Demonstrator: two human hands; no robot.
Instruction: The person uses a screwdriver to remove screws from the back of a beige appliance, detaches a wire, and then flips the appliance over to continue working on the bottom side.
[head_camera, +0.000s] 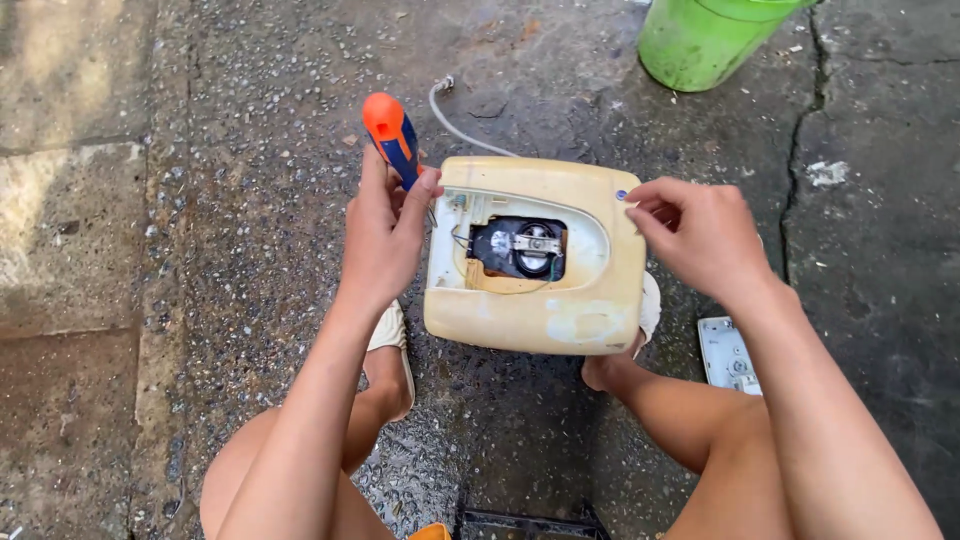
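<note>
A yellowed cream plastic appliance housing (540, 310) lies on the wet concrete between my feet, its open recess showing a black motor part (520, 248). My left hand (385, 235) grips an orange and blue screwdriver (392, 135), handle up, at the housing's upper left corner. My right hand (695, 235) rests at the upper right corner, fingertips pinched together near a small blue spot (621, 195); whether they hold anything is too small to tell.
A green plastic bucket (705, 40) stands at the back right. A white cable (450, 125) runs from the housing's top. A whitish flat panel (728, 352) lies by my right knee. A dark crate edge (525, 522) shows below. Cracks cross the concrete at right.
</note>
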